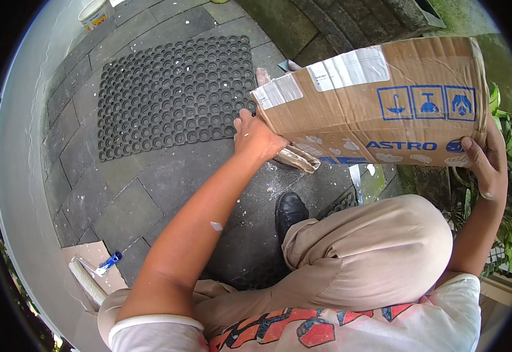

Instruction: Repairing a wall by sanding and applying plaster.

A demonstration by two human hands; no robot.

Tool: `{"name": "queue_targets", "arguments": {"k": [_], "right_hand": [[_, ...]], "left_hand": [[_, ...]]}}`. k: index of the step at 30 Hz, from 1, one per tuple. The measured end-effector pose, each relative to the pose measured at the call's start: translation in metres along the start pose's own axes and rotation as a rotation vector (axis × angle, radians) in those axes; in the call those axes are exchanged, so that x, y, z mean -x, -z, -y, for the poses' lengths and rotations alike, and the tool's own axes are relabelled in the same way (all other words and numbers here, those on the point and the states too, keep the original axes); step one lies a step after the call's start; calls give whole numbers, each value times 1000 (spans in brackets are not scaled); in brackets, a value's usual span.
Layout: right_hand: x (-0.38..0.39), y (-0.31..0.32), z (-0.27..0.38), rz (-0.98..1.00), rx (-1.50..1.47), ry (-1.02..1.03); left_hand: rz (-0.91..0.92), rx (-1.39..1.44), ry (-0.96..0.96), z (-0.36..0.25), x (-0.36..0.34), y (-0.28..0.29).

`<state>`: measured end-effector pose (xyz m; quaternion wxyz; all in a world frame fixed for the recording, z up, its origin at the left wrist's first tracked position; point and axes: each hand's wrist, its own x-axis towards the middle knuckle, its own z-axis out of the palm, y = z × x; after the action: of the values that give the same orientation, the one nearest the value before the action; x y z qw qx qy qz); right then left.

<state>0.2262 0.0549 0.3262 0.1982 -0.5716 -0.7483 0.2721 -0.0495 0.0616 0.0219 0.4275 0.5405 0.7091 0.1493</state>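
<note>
The cardboard box (350, 111) was tilted between both hands, beyond the person's knee (405, 234). The right hand (490, 155) pinched its right end, thumb in front, other fingers hidden behind. The left hand (257, 138) touched the left corner; whether its partly hidden fingers gripped could not be told. A yellowish thing (219, 1) at the upper edge, cut off, was unidentifiable.

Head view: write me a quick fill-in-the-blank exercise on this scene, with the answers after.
1. The left hand and right hand grip a box made of ____.
2. In this picture, the large dark mat lies to the ____ of the box.
3. The shoe below the box is ____.
Missing words: cardboard; left; black.
</note>
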Motion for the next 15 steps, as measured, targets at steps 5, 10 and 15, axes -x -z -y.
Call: {"name": "queue_targets", "arguments": {"k": [5,10,15], "right_hand": [[-3,8,-1,24,40,29],[-7,0,14,32,148,169],[-3,-2,45,62,183,226]], "left_hand": [[-4,-55,-2,1,5,-6],[-91,18,-48,10,5,-14],[-60,7,-40,21,-6,-13]]}}
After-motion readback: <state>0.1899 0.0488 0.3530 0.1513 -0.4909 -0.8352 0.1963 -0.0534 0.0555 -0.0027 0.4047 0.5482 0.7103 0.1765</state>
